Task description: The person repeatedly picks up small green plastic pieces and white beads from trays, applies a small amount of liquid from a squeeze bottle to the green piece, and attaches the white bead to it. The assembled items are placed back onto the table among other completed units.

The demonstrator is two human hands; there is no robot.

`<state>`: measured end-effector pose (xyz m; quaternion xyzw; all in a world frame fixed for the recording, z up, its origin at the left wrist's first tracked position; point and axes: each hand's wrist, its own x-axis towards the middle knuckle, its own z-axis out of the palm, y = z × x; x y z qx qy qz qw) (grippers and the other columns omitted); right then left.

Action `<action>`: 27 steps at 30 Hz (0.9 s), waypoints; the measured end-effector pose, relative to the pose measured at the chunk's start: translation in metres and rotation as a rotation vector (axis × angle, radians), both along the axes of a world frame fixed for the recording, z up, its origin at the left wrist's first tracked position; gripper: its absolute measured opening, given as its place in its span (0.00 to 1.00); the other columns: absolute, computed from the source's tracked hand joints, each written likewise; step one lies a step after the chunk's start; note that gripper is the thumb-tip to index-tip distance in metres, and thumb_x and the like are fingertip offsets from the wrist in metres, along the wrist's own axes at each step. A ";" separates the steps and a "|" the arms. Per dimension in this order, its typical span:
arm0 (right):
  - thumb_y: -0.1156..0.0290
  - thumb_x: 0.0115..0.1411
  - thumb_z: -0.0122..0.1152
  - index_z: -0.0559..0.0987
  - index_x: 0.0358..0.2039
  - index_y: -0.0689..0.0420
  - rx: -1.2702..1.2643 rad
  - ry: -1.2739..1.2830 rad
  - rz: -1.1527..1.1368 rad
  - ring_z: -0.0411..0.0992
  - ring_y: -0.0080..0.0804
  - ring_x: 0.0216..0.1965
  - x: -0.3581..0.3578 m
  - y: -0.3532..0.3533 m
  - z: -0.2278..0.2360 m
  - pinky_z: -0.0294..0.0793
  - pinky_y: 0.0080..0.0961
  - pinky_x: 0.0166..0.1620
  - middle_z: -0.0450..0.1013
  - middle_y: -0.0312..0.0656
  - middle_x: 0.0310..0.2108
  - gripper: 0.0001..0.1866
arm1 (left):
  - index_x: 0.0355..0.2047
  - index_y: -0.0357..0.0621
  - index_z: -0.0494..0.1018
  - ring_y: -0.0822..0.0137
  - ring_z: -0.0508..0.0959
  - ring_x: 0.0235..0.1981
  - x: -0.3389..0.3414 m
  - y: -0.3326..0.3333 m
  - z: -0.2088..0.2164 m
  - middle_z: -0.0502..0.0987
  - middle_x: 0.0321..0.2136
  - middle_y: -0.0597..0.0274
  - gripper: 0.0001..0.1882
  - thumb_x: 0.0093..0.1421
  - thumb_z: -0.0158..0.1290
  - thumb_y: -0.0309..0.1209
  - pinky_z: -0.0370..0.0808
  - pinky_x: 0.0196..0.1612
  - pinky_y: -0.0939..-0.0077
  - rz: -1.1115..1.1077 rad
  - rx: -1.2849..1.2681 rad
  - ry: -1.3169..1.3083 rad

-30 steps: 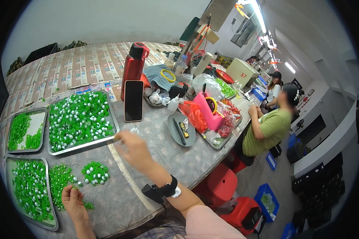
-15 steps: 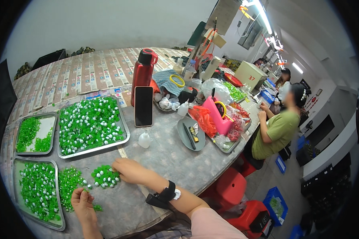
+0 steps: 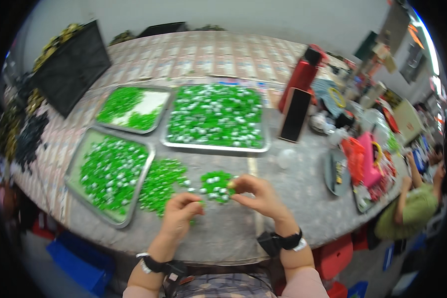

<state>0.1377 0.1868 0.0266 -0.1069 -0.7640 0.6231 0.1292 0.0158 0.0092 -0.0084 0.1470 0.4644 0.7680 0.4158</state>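
Observation:
My left hand [image 3: 180, 212] is pinched, with a small green piece [image 3: 201, 203] at its fingertips. It is at the edge of a loose heap of small green pieces [image 3: 164, 181]. To its right, my right hand [image 3: 259, 196] has thumb and finger bent toward each other beside a small pile of green pieces with white beads [image 3: 216, 186]; what lies between its fingertips is too blurred to name. A few white beads [image 3: 191, 190] lie between the heap and the pile. Both wrists wear black straps.
Metal trays hold green pieces: a left tray [image 3: 134, 211], a small back tray [image 3: 159, 119] and a large tray [image 3: 218, 147]. Behind on the right stand a phone [image 3: 295, 115], a red bottle [image 3: 298, 77] and a small white bottle [image 3: 285, 158]. A person in green [image 3: 407, 213] sits far right.
The view has swung left, so the trays and bottle appear farther right. My right hand stays beside the small pile; the left keeps its pinch, now nearer the right hand.

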 end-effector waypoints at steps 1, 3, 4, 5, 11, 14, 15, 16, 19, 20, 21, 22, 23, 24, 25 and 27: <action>0.77 0.47 0.56 0.70 0.34 0.61 -0.111 0.034 0.026 0.69 0.22 0.34 -0.001 -0.004 -0.006 0.68 0.19 0.38 0.70 0.36 0.31 0.12 | 0.27 0.39 0.69 0.72 0.72 0.23 0.000 0.000 0.003 0.72 0.24 0.62 0.05 0.48 0.51 0.22 0.72 0.27 0.79 -0.026 0.002 -0.019; 0.77 0.47 0.57 0.70 0.35 0.61 -0.263 0.045 0.056 0.68 0.21 0.35 -0.006 -0.013 -0.009 0.68 0.19 0.39 0.70 0.35 0.32 0.12 | 0.28 0.39 0.69 0.71 0.73 0.24 0.002 0.000 0.006 0.72 0.25 0.61 0.05 0.48 0.52 0.22 0.72 0.29 0.79 -0.066 0.036 -0.082; 0.78 0.47 0.57 0.70 0.34 0.62 -0.311 0.027 0.070 0.68 0.21 0.35 -0.009 -0.018 -0.010 0.67 0.19 0.40 0.69 0.35 0.33 0.12 | 0.28 0.39 0.70 0.71 0.73 0.25 0.001 -0.002 0.005 0.72 0.25 0.61 0.05 0.48 0.52 0.23 0.72 0.29 0.79 -0.089 0.056 -0.120; 0.78 0.48 0.57 0.70 0.34 0.62 -0.359 0.009 0.079 0.68 0.22 0.36 -0.012 -0.023 -0.011 0.67 0.19 0.40 0.69 0.35 0.33 0.12 | 0.28 0.39 0.70 0.71 0.73 0.25 -0.002 -0.005 0.005 0.73 0.26 0.61 0.06 0.48 0.52 0.23 0.72 0.29 0.79 -0.088 0.060 -0.125; 0.78 0.49 0.56 0.69 0.36 0.62 -0.542 -0.005 0.101 0.68 0.22 0.36 -0.014 -0.030 -0.012 0.67 0.17 0.39 0.69 0.37 0.34 0.12 | 0.29 0.40 0.69 0.70 0.74 0.28 0.001 -0.003 0.006 0.73 0.26 0.60 0.06 0.49 0.52 0.25 0.73 0.31 0.77 -0.143 0.084 -0.158; 0.78 0.50 0.55 0.69 0.37 0.62 -0.555 -0.016 0.050 0.69 0.21 0.34 -0.015 -0.036 -0.017 0.67 0.16 0.38 0.69 0.37 0.34 0.12 | 0.31 0.39 0.69 0.70 0.74 0.28 0.001 -0.001 0.004 0.74 0.28 0.59 0.06 0.52 0.49 0.25 0.73 0.33 0.79 -0.166 0.103 -0.166; 0.78 0.50 0.55 0.69 0.37 0.62 -0.567 -0.016 0.028 0.69 0.21 0.34 -0.016 -0.037 -0.017 0.67 0.16 0.38 0.69 0.37 0.34 0.12 | 0.31 0.39 0.69 0.70 0.74 0.29 0.001 -0.001 0.004 0.74 0.28 0.59 0.06 0.52 0.49 0.25 0.73 0.33 0.79 -0.163 0.105 -0.172; 0.78 0.49 0.56 0.70 0.36 0.62 -0.520 -0.013 0.026 0.69 0.21 0.34 -0.016 -0.037 -0.018 0.68 0.16 0.37 0.70 0.37 0.34 0.12 | 0.31 0.39 0.69 0.70 0.74 0.29 0.001 -0.001 0.004 0.74 0.28 0.59 0.06 0.52 0.49 0.25 0.73 0.33 0.79 -0.161 0.107 -0.177; 0.78 0.49 0.57 0.70 0.36 0.63 -0.402 0.006 0.014 0.69 0.21 0.33 -0.015 -0.038 -0.017 0.68 0.15 0.36 0.70 0.37 0.33 0.12 | 0.31 0.39 0.69 0.70 0.74 0.29 0.000 -0.001 0.004 0.74 0.28 0.59 0.06 0.52 0.49 0.25 0.73 0.33 0.79 -0.157 0.102 -0.190; 0.78 0.48 0.57 0.70 0.35 0.63 -0.378 0.016 0.007 0.70 0.21 0.33 -0.015 -0.039 -0.015 0.68 0.15 0.36 0.71 0.37 0.33 0.12 | 0.31 0.39 0.69 0.70 0.74 0.29 0.000 -0.001 0.004 0.74 0.28 0.59 0.06 0.52 0.49 0.25 0.73 0.33 0.79 -0.158 0.099 -0.194; 0.78 0.48 0.57 0.70 0.35 0.63 -0.358 0.025 0.003 0.70 0.21 0.33 -0.015 -0.040 -0.015 0.69 0.15 0.36 0.71 0.37 0.33 0.12 | 0.31 0.39 0.69 0.70 0.74 0.29 -0.001 -0.002 0.003 0.74 0.28 0.59 0.06 0.52 0.49 0.25 0.73 0.33 0.79 -0.156 0.106 -0.193; 0.78 0.48 0.57 0.70 0.35 0.63 -0.369 0.020 0.004 0.70 0.21 0.33 -0.015 -0.041 -0.016 0.69 0.16 0.36 0.71 0.38 0.33 0.12 | 0.31 0.39 0.69 0.70 0.74 0.28 -0.001 -0.002 0.003 0.74 0.28 0.59 0.06 0.52 0.49 0.25 0.73 0.33 0.79 -0.155 0.113 -0.193; 0.78 0.48 0.58 0.70 0.34 0.63 -0.380 0.016 0.004 0.70 0.22 0.34 -0.015 -0.040 -0.016 0.69 0.16 0.36 0.71 0.38 0.33 0.12 | 0.31 0.39 0.69 0.70 0.75 0.28 -0.001 -0.002 0.003 0.74 0.28 0.59 0.06 0.52 0.49 0.25 0.73 0.33 0.79 -0.154 0.120 -0.193; 0.78 0.48 0.58 0.71 0.34 0.63 -0.390 0.013 0.006 0.70 0.22 0.34 -0.015 -0.040 -0.017 0.69 0.16 0.36 0.71 0.38 0.33 0.12 | 0.31 0.39 0.69 0.70 0.75 0.28 -0.001 -0.002 0.003 0.74 0.28 0.58 0.06 0.52 0.49 0.25 0.73 0.33 0.79 -0.141 0.111 -0.189; 0.78 0.48 0.58 0.71 0.34 0.62 -0.397 0.023 -0.011 0.70 0.22 0.34 -0.015 -0.040 -0.016 0.69 0.16 0.37 0.71 0.38 0.33 0.11 | 0.31 0.39 0.69 0.70 0.75 0.28 -0.001 -0.002 0.003 0.74 0.27 0.58 0.06 0.52 0.49 0.25 0.73 0.32 0.79 -0.128 0.101 -0.186; 0.78 0.48 0.58 0.71 0.34 0.62 -0.409 0.040 -0.048 0.70 0.22 0.34 -0.014 -0.040 -0.014 0.69 0.16 0.37 0.71 0.38 0.33 0.11 | 0.31 0.38 0.69 0.70 0.75 0.28 0.000 -0.002 0.003 0.74 0.27 0.59 0.06 0.52 0.49 0.25 0.73 0.32 0.79 -0.107 0.083 -0.171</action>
